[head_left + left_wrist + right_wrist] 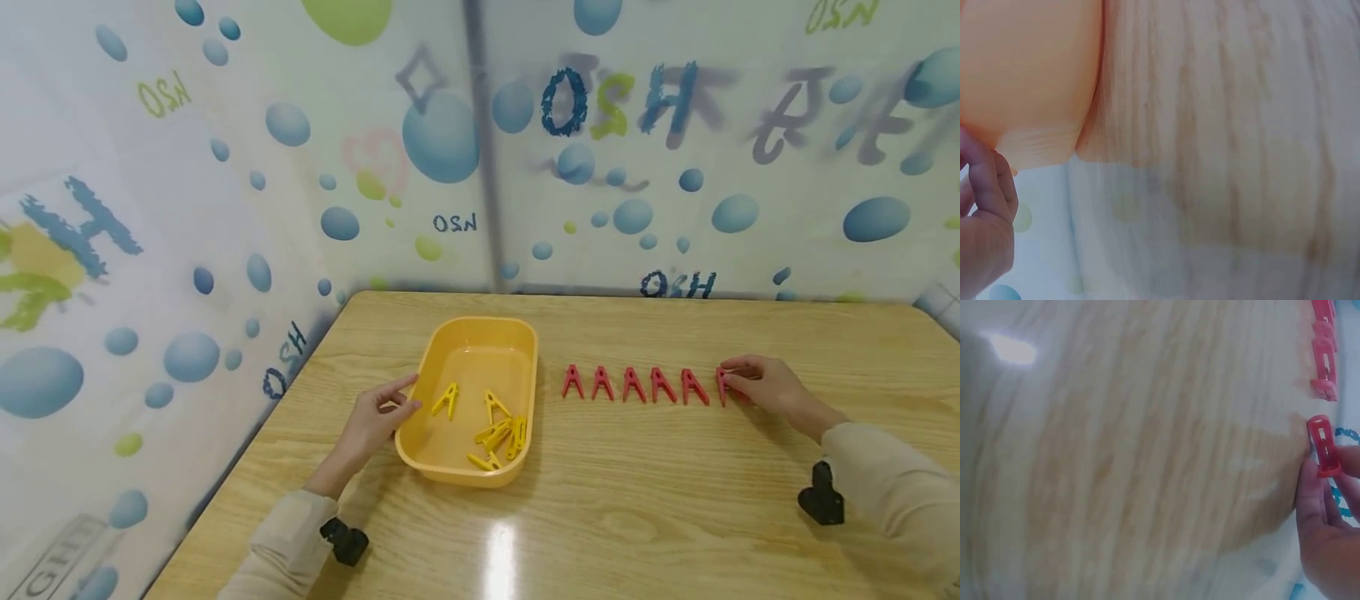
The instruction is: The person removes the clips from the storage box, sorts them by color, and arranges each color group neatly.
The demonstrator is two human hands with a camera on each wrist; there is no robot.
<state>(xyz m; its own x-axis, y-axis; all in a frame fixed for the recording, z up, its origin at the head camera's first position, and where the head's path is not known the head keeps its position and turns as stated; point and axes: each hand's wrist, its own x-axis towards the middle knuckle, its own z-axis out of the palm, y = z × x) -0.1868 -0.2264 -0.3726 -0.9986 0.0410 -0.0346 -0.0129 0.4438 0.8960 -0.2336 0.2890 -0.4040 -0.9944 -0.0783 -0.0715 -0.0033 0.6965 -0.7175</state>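
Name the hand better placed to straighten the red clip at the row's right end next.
Right, most likely: the right hand pinches that red clip, while the left hand is farther off, at the yellow tray.

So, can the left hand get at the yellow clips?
Probably yes: the left hand is at the tray, whose open top leaves the yellow clips exposed.

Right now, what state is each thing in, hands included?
Tray: upright, uncovered.
Yellow clips: loose in the tray, some bunched.
Five red clips: spaced in a row, legs spread.
Sixth red clip: pinched at the row's right end.
Left hand: holding the tray's rim.
Right hand: pinching the sixth red clip.
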